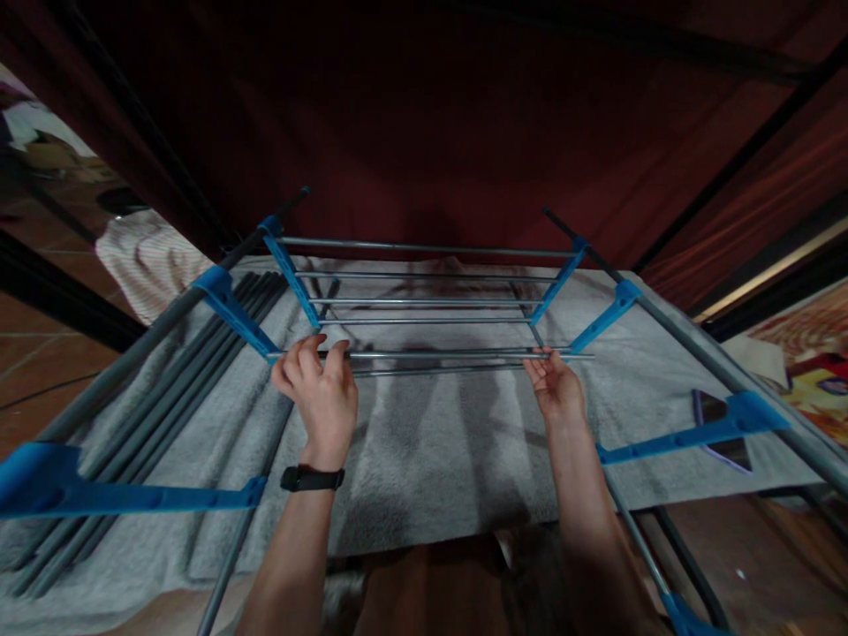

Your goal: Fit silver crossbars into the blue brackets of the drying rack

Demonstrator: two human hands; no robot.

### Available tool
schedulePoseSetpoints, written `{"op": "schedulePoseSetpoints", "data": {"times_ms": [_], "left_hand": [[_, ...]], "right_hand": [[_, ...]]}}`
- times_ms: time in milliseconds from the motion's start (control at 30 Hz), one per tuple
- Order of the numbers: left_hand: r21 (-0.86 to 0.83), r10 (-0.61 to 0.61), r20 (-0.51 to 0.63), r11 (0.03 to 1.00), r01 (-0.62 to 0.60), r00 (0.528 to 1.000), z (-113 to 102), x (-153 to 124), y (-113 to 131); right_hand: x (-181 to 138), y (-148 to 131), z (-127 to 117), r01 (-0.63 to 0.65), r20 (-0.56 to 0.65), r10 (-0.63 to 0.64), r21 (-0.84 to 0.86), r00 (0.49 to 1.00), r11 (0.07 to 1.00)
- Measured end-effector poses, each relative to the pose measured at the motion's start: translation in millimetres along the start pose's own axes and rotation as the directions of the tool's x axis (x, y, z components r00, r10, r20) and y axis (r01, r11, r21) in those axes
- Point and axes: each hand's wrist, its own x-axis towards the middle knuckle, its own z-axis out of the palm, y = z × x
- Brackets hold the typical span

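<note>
Your left hand and right hand gripped a thin metal rod near its ends, holding it across the rack beside two blue brackets. Loose grey tubes lay beneath the rack's left side.

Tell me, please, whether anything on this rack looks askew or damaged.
No damage stands out. One oddity: the metal rod spanning between the left hand and right hand sticks out past the right middle blue bracket, so it is probably not seated squarely there.
</note>
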Motion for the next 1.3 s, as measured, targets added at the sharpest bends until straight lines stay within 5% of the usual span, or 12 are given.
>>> {"op": "schedulePoseSetpoints", "data": {"times_ms": [167, 333, 433, 533, 667, 767, 1300], "left_hand": [[0.029, -0.064, -0.067, 0.997, 0.066, 0.996, 4, -1, 0], [-0.389, -0.294, 0.0, 0.881, 0.271, 0.956, 21, -3, -1], [-0.611, -0.475, 0.103, 0.663, 0.432, 0.874, 28, -4, 3], [-0.745, -0.531, 0.32, 0.371, 0.554, 0.785, 29, -5, 9], [-0.725, -0.503, 0.631, -0.11, 0.68, 0.591, 28, -5, 13], [-0.654, -0.456, 0.74, -0.317, 0.687, 0.494, 28, -2, 13], [-0.568, -0.38, 0.815, -0.369, 0.735, 0.439, 31, -5, 22]], "right_hand": [[1, 2, 1, 0.002, -0.003, -0.002, 0.016, 1.0, 1.0], [3, 4, 1, 0.016, -0.01, -0.016, 0.02, 1.0, 1.0], [4, 4, 0, 0.026, -0.005, -0.026, 0.018, 1.0, 1.0], [4, 4, 1, 0.027, -0.003, -0.026, 0.021, 1.0, 0.999], [3, 5, 2, 0.027, 0.006, -0.027, 0.012, 1.0, 1.0], [1, 6, 3, 0.035, 0.034, -0.034, -0.004, 0.999, 0.999], [-16, 17, 19, -0.032, 0.164, 0.043, -0.073, 0.986, 0.997]]}}
